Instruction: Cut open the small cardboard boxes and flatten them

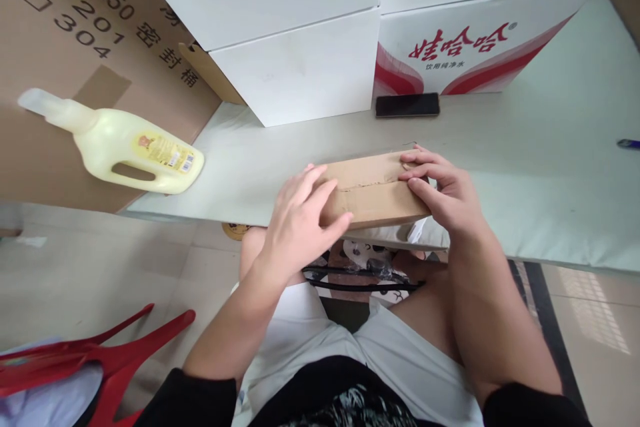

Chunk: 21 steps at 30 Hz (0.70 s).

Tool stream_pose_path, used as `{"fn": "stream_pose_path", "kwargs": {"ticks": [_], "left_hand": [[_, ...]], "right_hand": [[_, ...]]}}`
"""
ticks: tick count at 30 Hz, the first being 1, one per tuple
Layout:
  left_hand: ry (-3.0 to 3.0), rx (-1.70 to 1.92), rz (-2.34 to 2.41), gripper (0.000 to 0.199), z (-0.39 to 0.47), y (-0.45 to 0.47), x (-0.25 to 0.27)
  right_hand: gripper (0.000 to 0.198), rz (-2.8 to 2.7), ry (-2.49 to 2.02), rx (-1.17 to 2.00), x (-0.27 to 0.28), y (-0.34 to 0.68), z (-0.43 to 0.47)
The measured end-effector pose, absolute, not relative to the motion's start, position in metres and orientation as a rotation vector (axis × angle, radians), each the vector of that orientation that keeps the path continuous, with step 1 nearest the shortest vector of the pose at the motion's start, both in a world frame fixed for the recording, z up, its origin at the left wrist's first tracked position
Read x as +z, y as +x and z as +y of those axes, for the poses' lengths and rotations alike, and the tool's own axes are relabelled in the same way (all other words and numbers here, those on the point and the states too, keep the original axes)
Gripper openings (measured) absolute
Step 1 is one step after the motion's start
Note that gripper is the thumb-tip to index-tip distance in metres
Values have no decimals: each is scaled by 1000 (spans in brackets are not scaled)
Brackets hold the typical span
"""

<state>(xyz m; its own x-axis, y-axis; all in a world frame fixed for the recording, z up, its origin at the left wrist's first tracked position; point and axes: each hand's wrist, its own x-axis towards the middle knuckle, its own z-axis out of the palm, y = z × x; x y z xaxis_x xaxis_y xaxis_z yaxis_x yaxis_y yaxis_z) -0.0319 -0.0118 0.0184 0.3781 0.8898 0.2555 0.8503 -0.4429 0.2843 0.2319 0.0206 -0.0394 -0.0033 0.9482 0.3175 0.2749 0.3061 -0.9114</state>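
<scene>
A small brown cardboard box (373,197) lies at the front edge of the pale green table, with a rough seam running along its top. My left hand (303,217) is wrapped around its left end, thumb on the near side and fingers over the top. At the other end, my right hand (445,190) grips the box with its thumb and fingers on the top and right edge. Both ends of the box are partly covered by my hands. A small white item (416,230) shows just below the box's near right corner.
White cartons (300,67) stand stacked at the back, beside a red-and-white carton (465,47). A black phone (407,105) lies before them. On the left are a yellow bottle (145,147) and a large brown carton (60,133). A red chair (120,353) stands at lower left.
</scene>
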Motion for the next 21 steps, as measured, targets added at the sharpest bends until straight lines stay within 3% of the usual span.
{"fn": "stream_pose_path", "kwargs": {"ticks": [3, 5, 9, 15, 19, 21], "left_hand": [[2527, 259, 1538, 89, -11, -19, 20], [2494, 140, 1564, 102, -7, -14, 18], [2439, 74, 1615, 96, -2, -11, 16], [2261, 188, 1620, 90, 5, -27, 19], [1908, 563, 1681, 100, 21, -62, 8], [1606, 828, 1532, 91, 28, -77, -1]], "right_hand": [[9, -1519, -1197, 806, -37, 232, 19], [10, -1527, -1211, 834, -35, 233, 18], [12, -1504, -1192, 908, -36, 234, 18], [38, -1206, -1104, 1005, -51, 231, 23], [37, -1121, -1139, 994, -57, 231, 26], [37, -1124, -1154, 993, -58, 230, 27]]}}
